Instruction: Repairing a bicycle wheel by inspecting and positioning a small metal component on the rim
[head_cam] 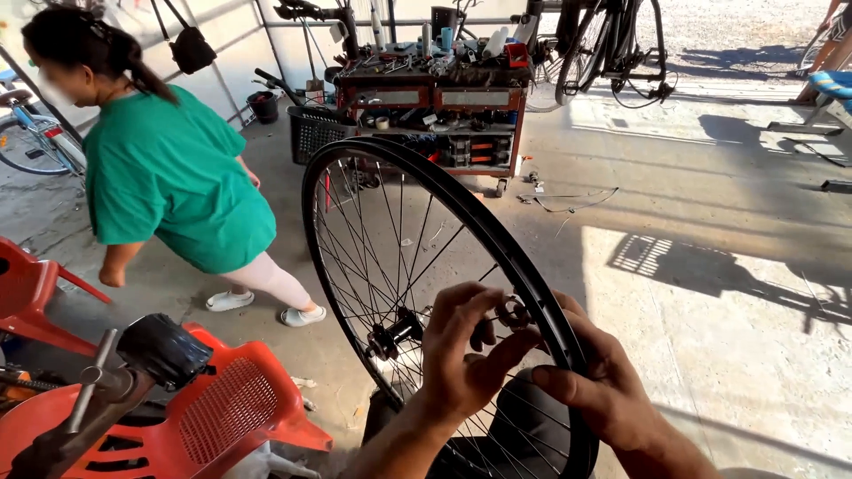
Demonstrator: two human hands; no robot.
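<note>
Both hands, left [461, 350] and right [603, 390], grasp the black bicycle wheel [390, 222], fingers curled among its spokes [373, 239].

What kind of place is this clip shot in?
Most likely a bicycle repair shop, open to the street. Both hands, left hand and right hand, work on a spoked wheel; a red tool cart stands behind it, and bicycles are parked near the entrance.

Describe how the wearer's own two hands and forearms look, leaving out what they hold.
Both hands are bare: the left hand and right hand wear no gloves, rings or watch that shows. The forearms are bare too, with no sleeves in view down to the picture's lower edge.
</note>
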